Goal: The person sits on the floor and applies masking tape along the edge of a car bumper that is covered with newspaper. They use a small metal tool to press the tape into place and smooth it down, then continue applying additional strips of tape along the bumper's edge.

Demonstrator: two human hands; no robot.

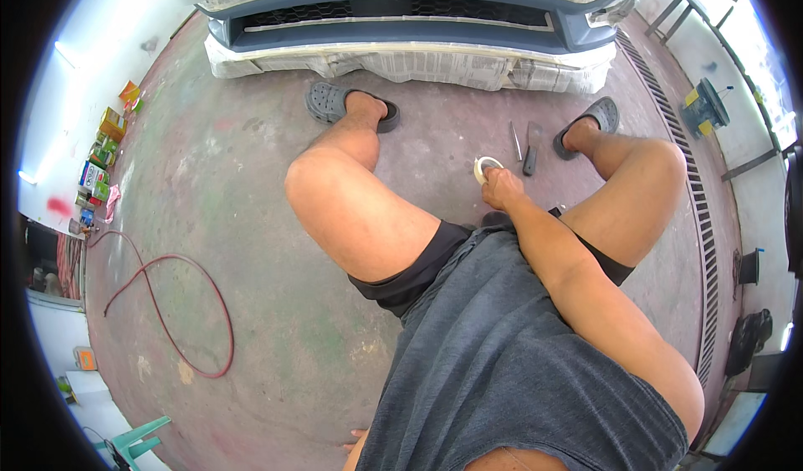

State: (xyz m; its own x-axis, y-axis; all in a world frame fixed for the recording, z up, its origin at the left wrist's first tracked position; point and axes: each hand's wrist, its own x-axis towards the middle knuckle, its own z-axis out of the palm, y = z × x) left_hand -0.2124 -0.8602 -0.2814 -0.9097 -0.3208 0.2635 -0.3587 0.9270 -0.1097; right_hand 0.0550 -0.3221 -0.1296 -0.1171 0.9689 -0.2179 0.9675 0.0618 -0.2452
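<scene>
Between my legs, my right hand (pixel 504 190) is closed around a roll of pale masking tape (pixel 488 168) just above the floor. Just ahead of that hand lie a putty knife (pixel 530 151) with a dark handle and a slim metal tool (pixel 516 140) whose kind I cannot make out. Only a few fingers of my left hand (pixel 358 437) show at the bottom edge, beside my shirt. They look stretched out and apart near the floor, with nothing seen in them; the rest is hidden.
A grey-blue car bumper (pixel 401 32) masked with newspaper (pixel 418 61) stands ahead of my feet. A red hose (pixel 227 320) loops across the floor at left, near several cans (pixel 94 178). A floor grate (pixel 698 212) runs along the right, by a dark bucket (pixel 708 107).
</scene>
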